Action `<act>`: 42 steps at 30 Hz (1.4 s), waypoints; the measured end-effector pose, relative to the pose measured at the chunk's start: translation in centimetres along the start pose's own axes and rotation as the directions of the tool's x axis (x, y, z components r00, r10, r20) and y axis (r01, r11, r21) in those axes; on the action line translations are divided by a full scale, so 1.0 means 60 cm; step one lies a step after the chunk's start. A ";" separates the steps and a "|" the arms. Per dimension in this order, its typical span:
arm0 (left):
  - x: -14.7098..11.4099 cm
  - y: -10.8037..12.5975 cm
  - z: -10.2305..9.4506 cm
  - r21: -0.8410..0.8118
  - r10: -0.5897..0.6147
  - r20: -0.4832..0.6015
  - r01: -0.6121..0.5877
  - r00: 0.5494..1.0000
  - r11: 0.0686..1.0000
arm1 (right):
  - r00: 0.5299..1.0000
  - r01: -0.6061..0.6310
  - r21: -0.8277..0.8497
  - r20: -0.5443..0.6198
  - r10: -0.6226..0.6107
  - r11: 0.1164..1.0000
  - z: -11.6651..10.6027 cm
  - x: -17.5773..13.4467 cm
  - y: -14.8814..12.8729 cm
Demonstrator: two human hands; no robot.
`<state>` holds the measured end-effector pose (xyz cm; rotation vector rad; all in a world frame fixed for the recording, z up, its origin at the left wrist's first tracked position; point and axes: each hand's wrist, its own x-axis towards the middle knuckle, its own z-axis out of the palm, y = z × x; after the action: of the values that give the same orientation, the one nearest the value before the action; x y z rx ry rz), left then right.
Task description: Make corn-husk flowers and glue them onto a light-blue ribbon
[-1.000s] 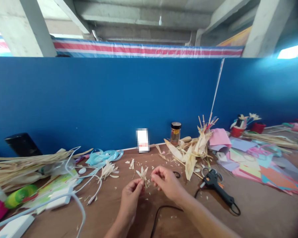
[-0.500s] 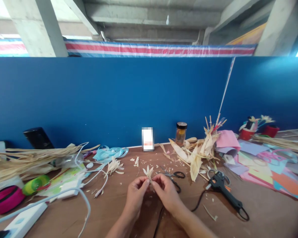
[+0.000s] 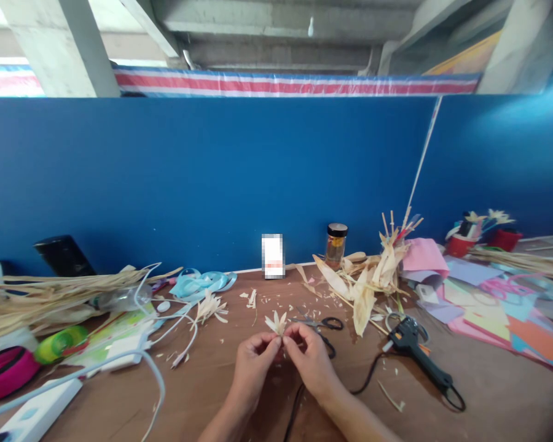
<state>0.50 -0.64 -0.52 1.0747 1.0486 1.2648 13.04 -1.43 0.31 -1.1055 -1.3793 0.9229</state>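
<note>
Between my fingertips stands a small pale corn-husk flower (image 3: 276, 323), its pointed petals fanned upward. My left hand (image 3: 257, 361) pinches its base from the left, and my right hand (image 3: 308, 355) pinches it from the right; the base itself is hidden by the fingers. Just behind my right hand lies a pair of scissors (image 3: 332, 323) with black handles, partly covered by that hand. Farther right rests a black glue gun (image 3: 419, 353), its cord running under my right wrist. A cluster of cut husk petals (image 3: 209, 307) lies to the left.
Dried husks (image 3: 382, 270) and a lidded jar (image 3: 336, 245) stand by the blue partition (image 3: 258, 166). Coloured paper (image 3: 488, 307) spreads at right. At left are blue ribbon (image 3: 200, 283), a power strip (image 3: 41, 408), white cables and a pink pouch (image 3: 9, 371). Husk scraps dot the table.
The flower has tipped slightly to the left between my fingers, and its petals sit a little lower. Both hands keep their pinch. The camera view has shifted slightly.
</note>
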 end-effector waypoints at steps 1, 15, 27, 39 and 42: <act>-0.001 0.000 0.000 0.012 -0.003 0.003 0.003 1.000 1.000 | 1.000 -0.001 -0.004 -0.006 0.001 1.000 0.000 0.000 -0.001; -0.003 -0.007 0.001 0.165 0.105 -0.031 -0.098 0.994 0.981 | 0.999 -0.042 0.005 -0.029 0.043 0.999 0.006 -0.008 -0.001; -0.009 0.004 0.003 0.204 0.161 -0.080 -0.142 0.984 0.969 | 0.994 0.074 0.046 -0.082 -0.070 0.996 0.014 -0.019 0.001; -0.007 0.001 0.004 0.120 0.101 -0.075 -0.092 0.992 0.989 | 0.995 -0.075 0.101 -0.059 0.081 0.992 0.013 -0.015 -0.006; -0.006 -0.002 0.003 0.119 0.090 -0.069 -0.082 0.994 0.990 | 0.994 -0.080 0.090 -0.069 0.087 0.993 0.012 -0.013 -0.004</act>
<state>0.69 -0.99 -0.57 1.1795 1.1535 1.3346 12.28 -2.22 0.24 -1.1268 -1.2304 0.9846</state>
